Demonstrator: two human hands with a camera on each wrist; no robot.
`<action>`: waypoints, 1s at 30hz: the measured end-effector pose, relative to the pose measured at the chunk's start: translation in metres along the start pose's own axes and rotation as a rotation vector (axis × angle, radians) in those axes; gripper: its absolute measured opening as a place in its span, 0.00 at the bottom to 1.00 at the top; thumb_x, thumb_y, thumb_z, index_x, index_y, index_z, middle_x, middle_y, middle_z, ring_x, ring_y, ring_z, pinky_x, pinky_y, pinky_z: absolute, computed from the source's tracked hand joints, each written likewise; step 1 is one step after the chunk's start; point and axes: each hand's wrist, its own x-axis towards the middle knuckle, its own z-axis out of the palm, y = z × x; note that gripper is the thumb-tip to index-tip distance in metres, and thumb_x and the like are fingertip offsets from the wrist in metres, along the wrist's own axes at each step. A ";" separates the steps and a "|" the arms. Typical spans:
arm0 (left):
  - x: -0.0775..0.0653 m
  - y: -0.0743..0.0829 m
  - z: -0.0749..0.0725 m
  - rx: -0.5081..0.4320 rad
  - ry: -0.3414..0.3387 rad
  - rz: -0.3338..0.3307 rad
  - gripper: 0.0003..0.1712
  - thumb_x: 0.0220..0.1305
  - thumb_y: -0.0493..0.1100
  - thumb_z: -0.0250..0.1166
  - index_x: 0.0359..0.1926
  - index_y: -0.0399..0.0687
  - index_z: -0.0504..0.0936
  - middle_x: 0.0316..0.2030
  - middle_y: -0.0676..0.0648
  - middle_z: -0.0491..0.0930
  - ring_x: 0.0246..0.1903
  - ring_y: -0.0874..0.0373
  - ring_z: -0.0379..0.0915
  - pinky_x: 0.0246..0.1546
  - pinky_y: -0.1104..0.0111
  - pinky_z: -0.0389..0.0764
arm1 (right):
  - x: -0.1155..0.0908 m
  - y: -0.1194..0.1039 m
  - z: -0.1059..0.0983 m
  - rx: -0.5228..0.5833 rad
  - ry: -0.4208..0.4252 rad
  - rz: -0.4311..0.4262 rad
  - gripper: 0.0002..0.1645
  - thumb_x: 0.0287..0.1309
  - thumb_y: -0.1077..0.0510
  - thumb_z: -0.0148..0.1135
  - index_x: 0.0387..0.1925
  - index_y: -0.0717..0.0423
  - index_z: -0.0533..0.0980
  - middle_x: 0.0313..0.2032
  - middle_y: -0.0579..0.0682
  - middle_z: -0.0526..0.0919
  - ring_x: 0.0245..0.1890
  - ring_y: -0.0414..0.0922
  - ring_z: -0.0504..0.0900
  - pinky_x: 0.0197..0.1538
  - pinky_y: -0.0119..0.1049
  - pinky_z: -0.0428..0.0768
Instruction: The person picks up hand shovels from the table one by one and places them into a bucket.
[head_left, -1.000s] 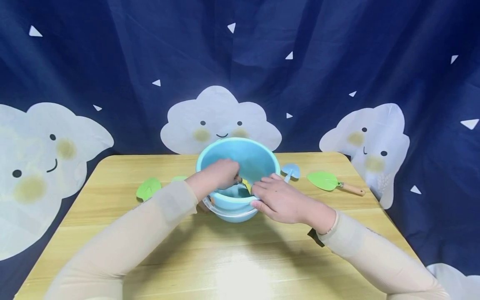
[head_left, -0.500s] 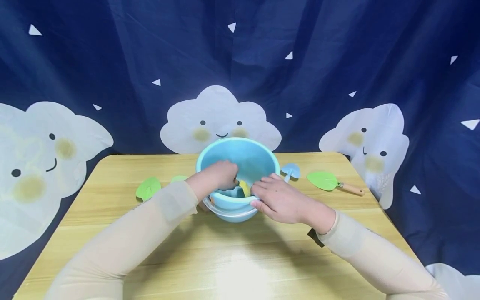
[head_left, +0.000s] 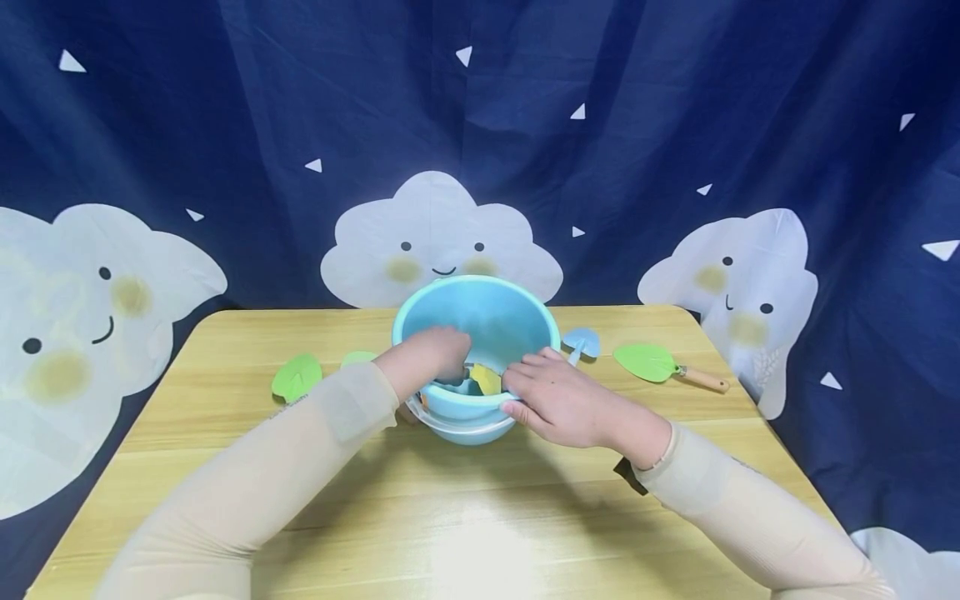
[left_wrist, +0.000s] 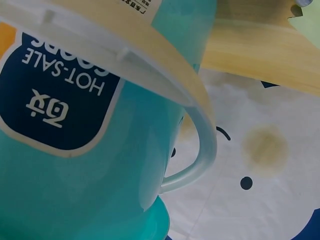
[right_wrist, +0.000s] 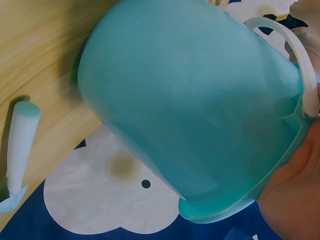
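A light blue bucket (head_left: 468, 408) stands on the wooden table in the head view, its open mouth facing up. My left hand (head_left: 435, 354) reaches inside and grips a small hand trowel; its yellow blade (head_left: 486, 380) shows low in the bucket while the handle is mostly hidden by the fingers. My right hand (head_left: 566, 402) holds the bucket's near right rim, thumb outside and fingers over the edge. In the right wrist view this hand (right_wrist: 292, 187) lies along the rim. The left wrist view shows only the bucket's labelled side (left_wrist: 85, 170) and its white bail handle (left_wrist: 202, 145).
Right of the bucket lie a light blue trowel (head_left: 582, 340) and a green trowel (head_left: 648, 363) with a wooden handle. At left are a green leaf-shaped blade (head_left: 297, 377) and a paler green one (head_left: 357, 357), partly behind the left arm. A dark blue curtain (head_left: 465, 108) hangs behind.
Inside the bucket, my left hand has shifted slightly left and the yellow blade has turned, showing more of its face. My right hand stays on the rim.
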 end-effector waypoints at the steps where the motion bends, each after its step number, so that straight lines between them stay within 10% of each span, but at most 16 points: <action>1: 0.000 0.000 0.000 0.001 -0.006 -0.003 0.12 0.67 0.43 0.66 0.46 0.41 0.82 0.31 0.49 0.79 0.34 0.53 0.75 0.43 0.61 0.79 | 0.000 0.000 0.000 -0.001 0.002 -0.001 0.15 0.75 0.45 0.49 0.31 0.46 0.65 0.29 0.38 0.65 0.34 0.42 0.66 0.47 0.38 0.63; 30: 0.004 -0.003 0.001 -0.043 -0.055 -0.037 0.13 0.68 0.43 0.64 0.48 0.40 0.81 0.36 0.47 0.80 0.37 0.52 0.76 0.42 0.61 0.79 | 0.000 -0.001 -0.001 0.010 -0.002 0.004 0.17 0.76 0.43 0.45 0.30 0.46 0.66 0.28 0.38 0.65 0.34 0.42 0.65 0.47 0.39 0.62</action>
